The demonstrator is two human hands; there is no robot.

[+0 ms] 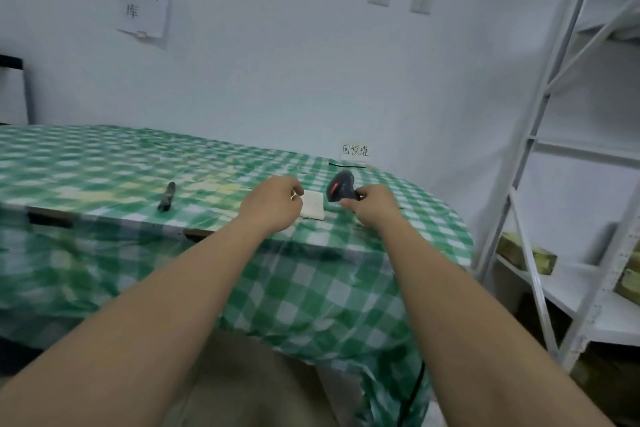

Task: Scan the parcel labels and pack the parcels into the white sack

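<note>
One bench under a green-and-white checked cloth carries one small flat white parcel, near its front edge. The left hand pinches the parcel's edge; the right hand wraps one dark handheld scanner. I'd steady the parcel flat and aim the scanner's red window squarely at its label. One dark pen-like tool lies apart. No sack shows.

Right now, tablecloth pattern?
Green-and-white check on the tablecloth, clearest in the head view.
</note>
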